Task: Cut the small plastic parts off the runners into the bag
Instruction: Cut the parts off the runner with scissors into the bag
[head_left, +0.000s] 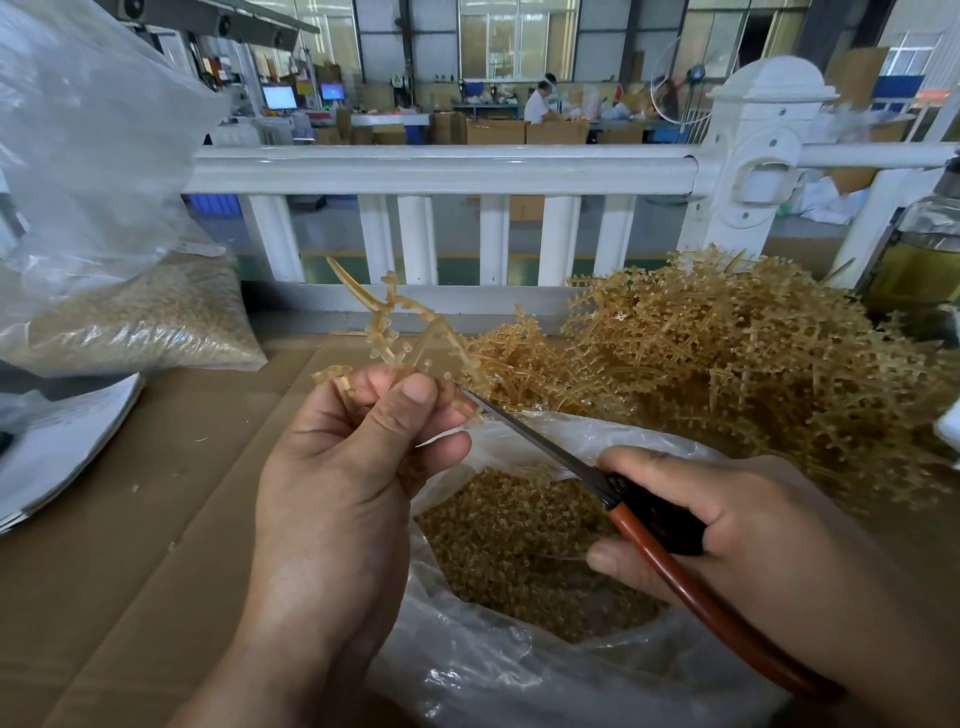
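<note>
Pinches runner (393, 332) in left hand (343, 467) above open bag (519, 680); grips scissors (644, 514) in right hand (763, 535), blade tip touching runner beside left thumb.

Both hands are bare. The left hand (337, 467) is broad, its thumb ending in a wide nail cut short and blunt. Fine creases cross the knuckles just below the fingertips, and a few small dark specks dot the forefinger near its tip. The right hand (727, 525) has a short, rounded thumbnail and soft folds at the finger joints. Behind the fingers, both wrists and forearms are bare to the picture's edge
</note>
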